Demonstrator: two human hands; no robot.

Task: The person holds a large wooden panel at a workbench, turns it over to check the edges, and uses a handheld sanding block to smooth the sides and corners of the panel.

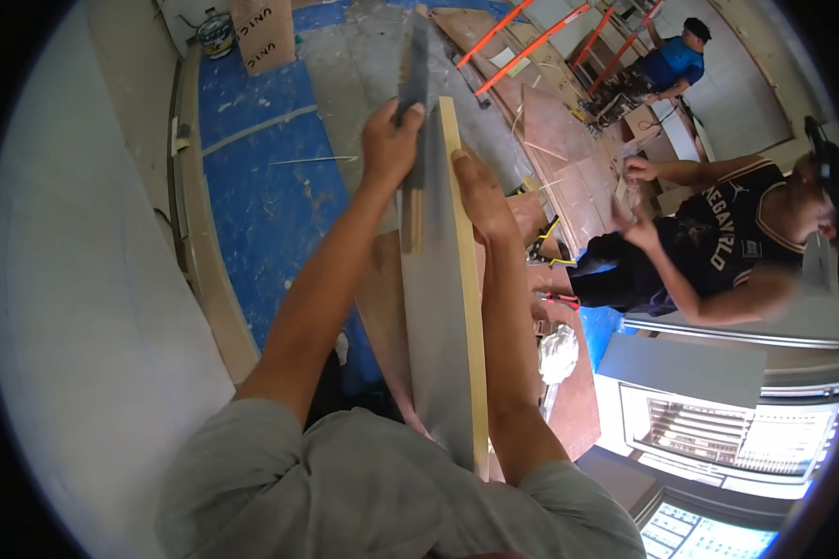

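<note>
Both hands clamp on: left hand [391,140] gripping the grey strip [414,74], right hand [475,191] steadying the stiff, probably heavy, board [443,307] at its edge.

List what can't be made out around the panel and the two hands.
Head view:
- Lower end of the grey panel: hidden behind the person's grey shirt.
- Left hand tool: a dark flat blade, kind unclear, partly covered by fingers.
- Right hand fingertips: hidden behind the panel's pale edge.
</note>
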